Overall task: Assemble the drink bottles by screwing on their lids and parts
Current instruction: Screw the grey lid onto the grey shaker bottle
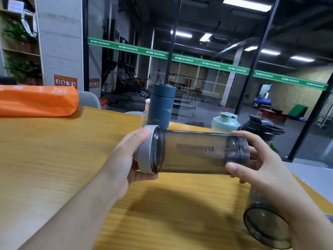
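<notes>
Lying on its side by my right forearm, a second smoky cup [266, 226] sits near the wooden table's [63, 159] edge, where a careless elbow could knock it off. Above the table I hold the smoky bottle [194, 152] level, my left hand [124, 163] clasping its grey lid [146, 150], my right hand [259, 159] pinching the far end. If the lid goes on tilted, I'd guess the threads cross and jam.

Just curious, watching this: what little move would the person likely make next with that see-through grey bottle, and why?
Probably twist the pale grey round cap tighter. The left hand wraps the cap, the right hand grips the other end of the smoky transparent plastic bottle, held sideways above the yellow wooden table. Whether the cap is fully seated is unclear.
</notes>
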